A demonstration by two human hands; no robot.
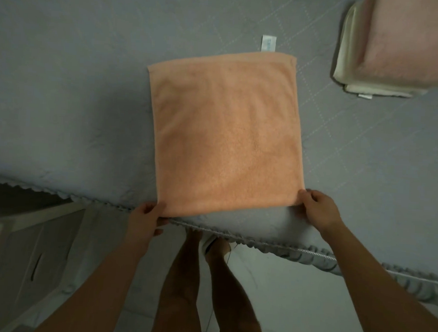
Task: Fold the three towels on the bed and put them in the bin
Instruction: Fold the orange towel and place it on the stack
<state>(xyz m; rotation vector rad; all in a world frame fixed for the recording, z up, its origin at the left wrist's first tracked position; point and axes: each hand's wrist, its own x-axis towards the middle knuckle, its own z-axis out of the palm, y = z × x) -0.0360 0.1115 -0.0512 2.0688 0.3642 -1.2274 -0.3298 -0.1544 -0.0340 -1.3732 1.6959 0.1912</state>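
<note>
Orange towel [225, 130] flat on grey bed [64, 94], left hand [145, 219] and right hand [318, 209] pinching its near corners, pink towel [409, 38] on cream towel [345, 60] far right

A bed [64, 94] with a grey quilted cover and a ruffled near edge carries the towels. An orange towel [224, 135] lies flat near the near edge, folded to a rough square, its white label [268, 43] sticking out on the far side. Toward the far right corner sits a pink folded towel [409, 38] stacked on a cream folded towel [345, 58].
</note>
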